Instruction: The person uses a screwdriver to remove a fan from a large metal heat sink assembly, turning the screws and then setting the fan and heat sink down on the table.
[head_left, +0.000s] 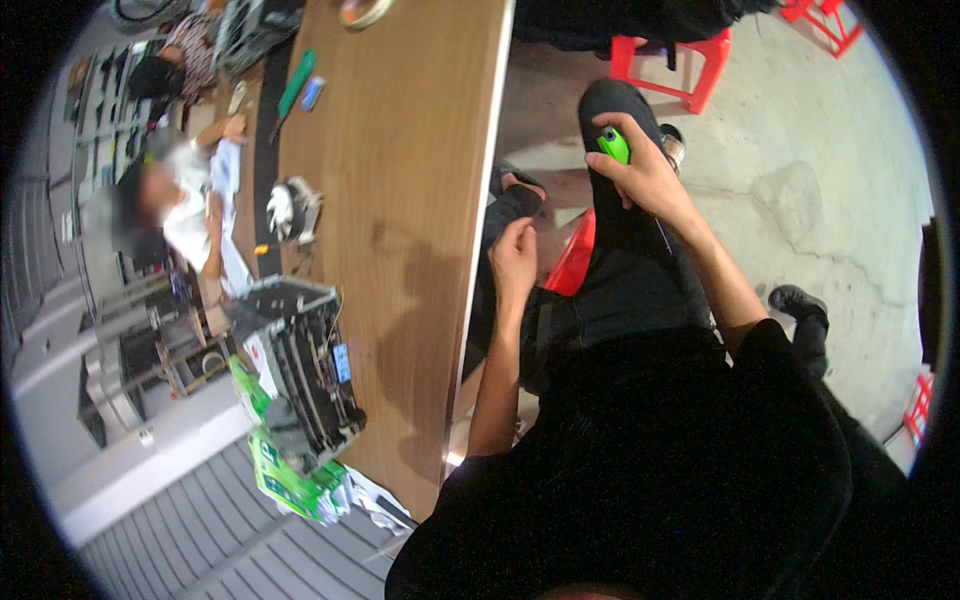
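Observation:
My right hand (pixel 645 178) is closed around a bright green and dark handle (pixel 613 147) above my thigh. The rest of that tool is hidden, so its kind cannot be made out. Just beyond the table's edge, my left hand (pixel 514 262) hangs with its fingers curled together. Whatever may be between those fingers is hidden. To the left runs the wooden table (pixel 400 150). On it stand an opened machine (pixel 310 385) with its inner parts showing and a small white-bladed fan (pixel 288 211).
A green tool (pixel 293 85), a blue item (pixel 313 93) and a tape roll (pixel 362 12) lie on the table. Across it sits a co-worker (pixel 190 215) in white. Green bags (pixel 290 480) lie by the machine. A red stool (pixel 690 75) stands on the floor.

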